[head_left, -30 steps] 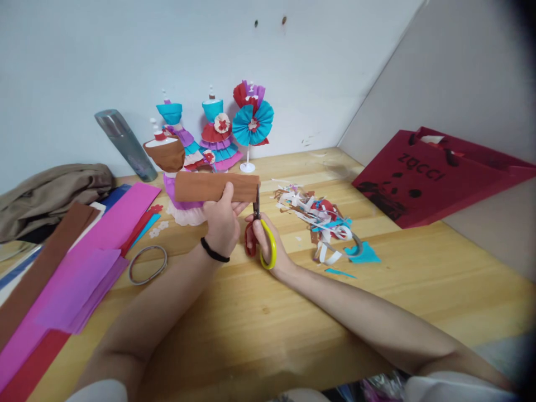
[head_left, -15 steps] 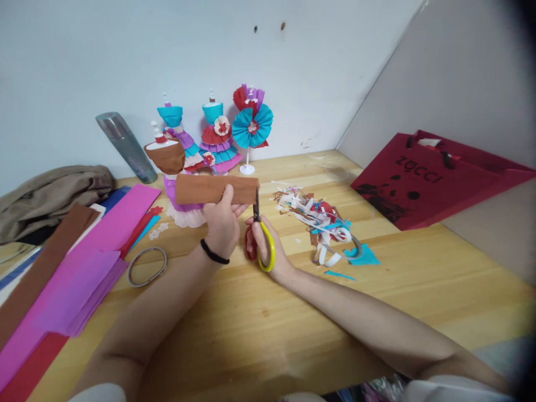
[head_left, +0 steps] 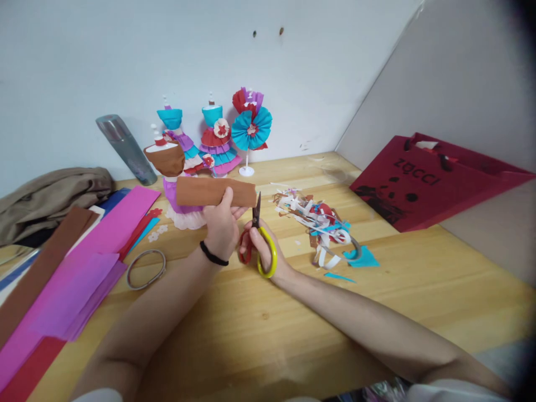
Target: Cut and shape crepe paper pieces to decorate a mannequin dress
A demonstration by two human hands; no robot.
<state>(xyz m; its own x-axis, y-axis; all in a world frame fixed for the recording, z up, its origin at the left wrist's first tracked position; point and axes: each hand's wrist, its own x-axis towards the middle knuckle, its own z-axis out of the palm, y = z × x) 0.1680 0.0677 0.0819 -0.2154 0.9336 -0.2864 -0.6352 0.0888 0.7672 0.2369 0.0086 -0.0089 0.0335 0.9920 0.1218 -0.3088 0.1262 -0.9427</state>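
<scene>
There we had it: a plain pale wall (head_left: pixel 326 72) behind the wooden tabletop (head_left: pixel 268 335), a greyish side panel (head_left: pixel 473 106) at right, light glinting off the grain!

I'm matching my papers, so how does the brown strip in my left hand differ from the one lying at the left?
The held strip is raised in your left hand, nearly level; the lying strip slants beside the pink sheet.
The held strip shows both ends, while the lying strip runs out of view.
Both are brown and longer than wide.
</scene>
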